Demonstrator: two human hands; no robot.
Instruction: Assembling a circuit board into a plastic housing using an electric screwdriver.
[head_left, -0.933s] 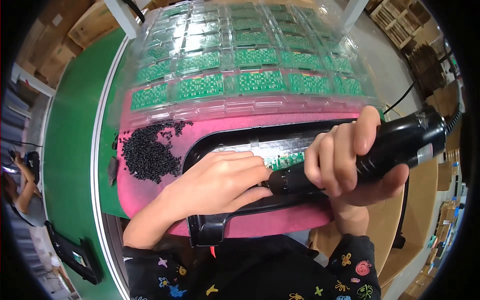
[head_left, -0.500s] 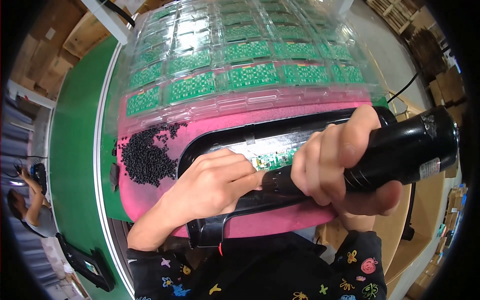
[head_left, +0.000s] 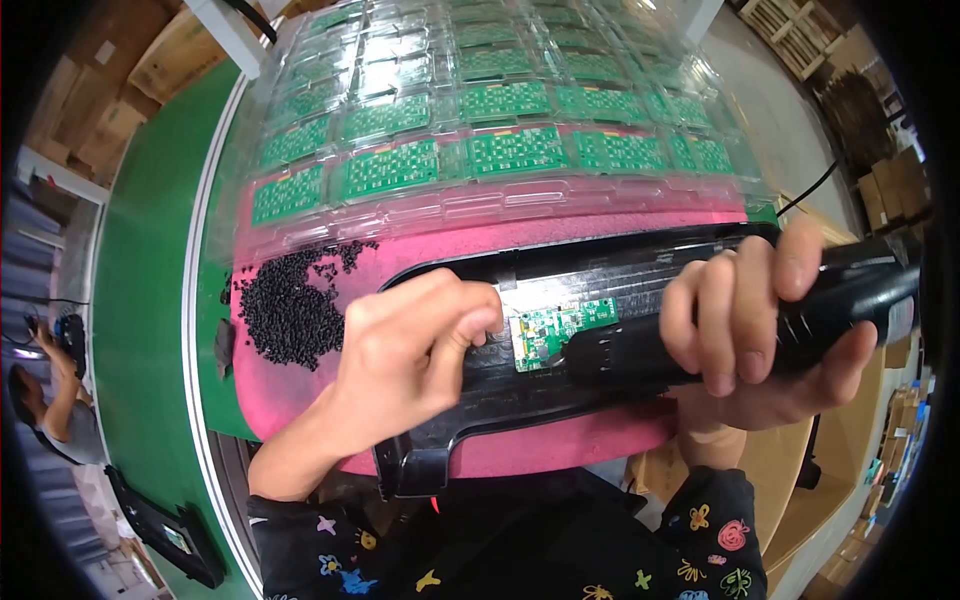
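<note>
My right hand (head_left: 735, 325) is wrapped round a thick black electric screwdriver (head_left: 868, 280), which lies tilted with its nose pointing left. That nose reaches the lower edge of a small green circuit board (head_left: 565, 325); the exact tip is hard to make out. The board sits inside a long black plastic housing (head_left: 425, 472) with a curved rim. Just left of the board, my left hand (head_left: 405, 345) is closed, thumb and forefinger pinched together. Whatever they hold, if anything, is too small to see.
A heap of small black screws (head_left: 290, 310) lies on the pink mat (head_left: 540, 445), beside a dark lump (head_left: 224, 347). Clear plastic trays (head_left: 420, 215) of green boards cover the far side. At far left, another person (head_left: 52, 400) works near a green bench (head_left: 150, 290).
My left hand has drawn back leftward from the screwdriver's nose. My right hand and the screwdriver have shifted right, uncovering more of the circuit board.
</note>
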